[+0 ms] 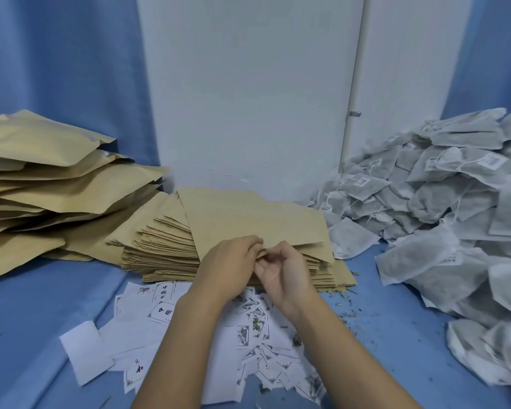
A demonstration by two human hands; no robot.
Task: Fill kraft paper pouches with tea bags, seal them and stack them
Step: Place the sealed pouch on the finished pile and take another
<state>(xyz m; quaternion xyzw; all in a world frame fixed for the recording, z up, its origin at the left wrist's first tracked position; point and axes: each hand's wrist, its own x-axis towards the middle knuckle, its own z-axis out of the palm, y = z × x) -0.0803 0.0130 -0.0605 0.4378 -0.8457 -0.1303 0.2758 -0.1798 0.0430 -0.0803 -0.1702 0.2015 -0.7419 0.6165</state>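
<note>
Lying on the stack of empty pouches (160,246) at centre: top kraft pouch (257,222), skewed against the rest, long axis roughly left to right, far-left corner toward the wall, near edge facing the person. Pinched at that near edge by left hand (230,261) and right hand (281,273), fingers curled and clamped on the paper; possibly the open end, hidden by fingers. Just nearer, scattered printed slips (248,335). Leftward, heaped filled pouches (42,178); rightward, piled tea bags (455,202). Underneath, blue cloth (27,335).
</note>
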